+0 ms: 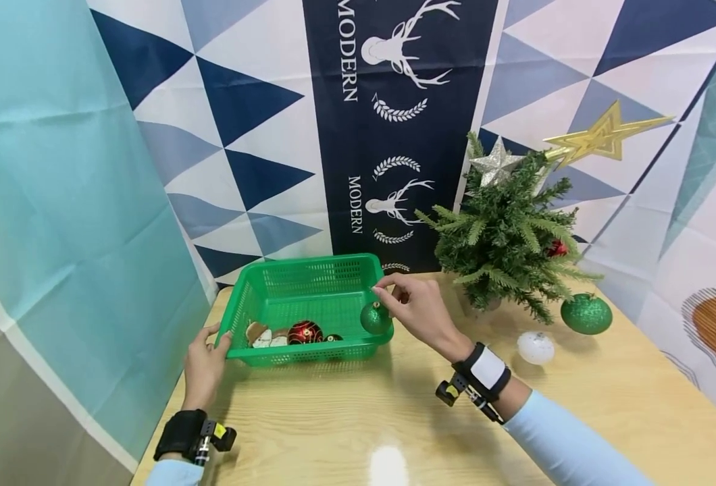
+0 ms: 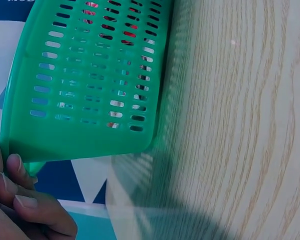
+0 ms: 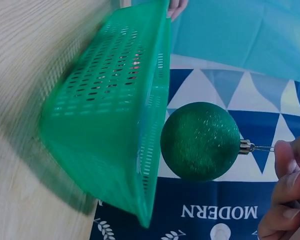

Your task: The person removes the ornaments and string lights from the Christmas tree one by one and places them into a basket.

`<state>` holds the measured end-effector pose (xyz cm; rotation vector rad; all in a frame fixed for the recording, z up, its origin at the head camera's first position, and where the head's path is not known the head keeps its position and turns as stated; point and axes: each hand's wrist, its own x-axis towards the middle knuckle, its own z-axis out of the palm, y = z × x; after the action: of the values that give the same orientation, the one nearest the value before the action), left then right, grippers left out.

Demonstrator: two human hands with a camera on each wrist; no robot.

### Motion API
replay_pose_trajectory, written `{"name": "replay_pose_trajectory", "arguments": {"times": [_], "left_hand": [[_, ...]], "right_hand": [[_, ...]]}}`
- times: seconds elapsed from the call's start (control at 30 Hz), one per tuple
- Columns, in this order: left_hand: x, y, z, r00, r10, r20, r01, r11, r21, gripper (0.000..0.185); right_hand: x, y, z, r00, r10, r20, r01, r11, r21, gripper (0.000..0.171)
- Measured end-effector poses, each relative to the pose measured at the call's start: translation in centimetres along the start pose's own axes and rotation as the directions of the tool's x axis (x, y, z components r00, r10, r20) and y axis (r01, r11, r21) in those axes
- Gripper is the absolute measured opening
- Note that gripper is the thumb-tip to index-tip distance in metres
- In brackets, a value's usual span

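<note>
A green plastic basket (image 1: 309, 270) stands on the wooden table, holding a red bauble (image 1: 304, 332) and several small ornaments. My left hand (image 1: 207, 358) holds the basket's near left corner; its fingertips (image 2: 15, 170) curl at the rim of the basket (image 2: 90, 90). My right hand (image 1: 409, 304) pinches the hanging loop of a green glitter bauble (image 1: 375, 318), which dangles over the basket's right corner. In the right wrist view the green bauble (image 3: 200, 141) hangs just beside the basket's rim (image 3: 157, 90), with my fingers (image 3: 287, 160) on its string.
A small Christmas tree (image 1: 506, 233) with a silver star (image 1: 495, 163) and a gold star (image 1: 604, 137) stands at the back right. A second green bauble (image 1: 585, 314) and a white bauble (image 1: 535, 347) lie near it. Patterned cloth walls surround the table.
</note>
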<state>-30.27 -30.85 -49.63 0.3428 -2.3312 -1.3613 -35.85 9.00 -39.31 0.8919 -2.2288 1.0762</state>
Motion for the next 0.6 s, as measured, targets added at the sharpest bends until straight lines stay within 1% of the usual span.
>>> {"name": "replay_pose_trajectory", "arguments": {"times": [0.07,0.13,0.17,0.23,0.33,0.4,0.43,0.6], "left_hand": [[0.7,-0.5,0.0,1.0,-0.003,-0.007,0.003,1.0,0.027,0.059],[1.8,-2.2,0.2,1.0,0.008,-0.005,-0.008,0.998,0.062,0.06],[2.4,-3.2,0.4,1.0,0.011,-0.007,-0.011,0.998,0.056,0.061],[3.5,-5.5,0.8,0.999,0.013,-0.032,-0.009,0.995,0.103,0.061],[4.5,-7.9,1.4,0.999,0.009,-0.049,-0.002,0.991,0.137,0.061],[4.8,-8.8,1.7,0.998,0.01,-0.065,0.001,0.986,0.164,0.062],[4.7,-9.0,1.8,0.998,0.011,-0.07,0.001,0.987,0.159,0.062],[4.2,-9.3,2.2,0.997,0.002,-0.071,0.009,0.988,0.157,0.06]], "right_hand": [[0.0,0.1,-0.1,1.0,0.006,-0.011,-0.005,1.0,0.003,0.007],[0.0,0.1,-0.1,1.0,0.013,-0.023,-0.013,1.0,0.007,0.008],[0.0,0.1,-0.1,1.0,0.014,-0.025,-0.014,1.0,0.006,0.008],[0.1,0.2,-0.1,1.0,0.013,-0.023,-0.013,1.0,0.005,0.008],[0.1,0.3,-0.1,1.0,0.008,-0.018,-0.008,1.0,0.006,0.008],[0.1,0.3,0.0,1.0,0.01,-0.019,-0.01,1.0,0.008,0.008],[0.1,0.3,0.0,1.0,0.013,-0.019,-0.013,1.0,0.01,0.008],[0.0,0.4,0.1,1.0,0.026,0.005,-0.026,1.0,0.014,0.008]]}}
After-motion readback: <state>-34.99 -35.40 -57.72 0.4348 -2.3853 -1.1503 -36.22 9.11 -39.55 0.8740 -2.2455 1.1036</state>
